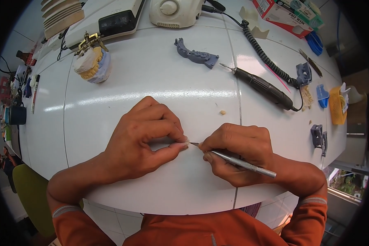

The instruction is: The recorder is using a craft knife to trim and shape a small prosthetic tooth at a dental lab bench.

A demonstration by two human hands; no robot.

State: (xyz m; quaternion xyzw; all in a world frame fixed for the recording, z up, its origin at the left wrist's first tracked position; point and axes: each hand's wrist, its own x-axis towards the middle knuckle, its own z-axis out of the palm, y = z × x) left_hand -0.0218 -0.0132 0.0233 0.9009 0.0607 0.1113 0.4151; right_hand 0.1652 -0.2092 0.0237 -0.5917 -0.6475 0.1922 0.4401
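Observation:
My left hand [149, 137] is closed in a pinch, thumb against fingertips, on a tiny pale piece that the fingertips mostly hide. A craft knife [244, 164] with a silver metal handle lies in my right hand [242, 151], gripped like a pen. Its narrow blade points left and meets the left fingertips at the pale piece. Beyond the hands a small yellowish crumb [222, 112] rests on the white table [160, 192]. Farther off lies a grey dental arch model [197, 54].
A plaster jaw model [95, 65] in a brass articulator stands at the back left. A black rotary handpiece [266, 88] with a coiled cord lies to the right, its control box [174, 12] at the back. Grey model pieces [317, 137] and a yellow basket [338, 106] sit at the right edge.

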